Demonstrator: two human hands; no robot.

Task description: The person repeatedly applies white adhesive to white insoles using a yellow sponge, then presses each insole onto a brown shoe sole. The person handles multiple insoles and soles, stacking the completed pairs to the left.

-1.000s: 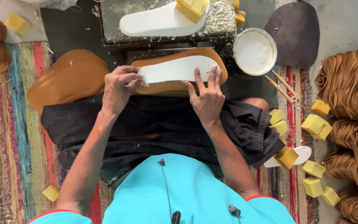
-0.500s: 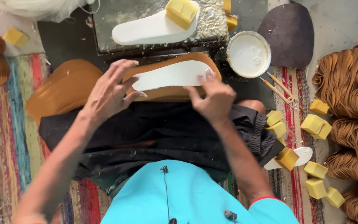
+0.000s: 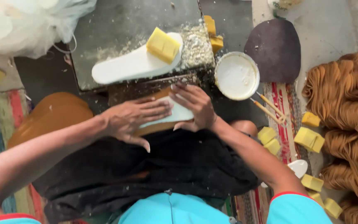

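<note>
Both hands (image 3: 162,116) now flat on 1 white insole (image 3: 179,113).

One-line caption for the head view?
Both hands, left hand and right hand, press a white insole onto a tan sole.

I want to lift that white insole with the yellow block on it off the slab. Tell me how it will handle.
The white foam insole looks thin and probably light, so it likely flexes if lifted by one end. The yellow block lies loose on its wide end and would probably slide off if tilted. Crumbs litter the grey slab, so some may cling underneath.
</note>
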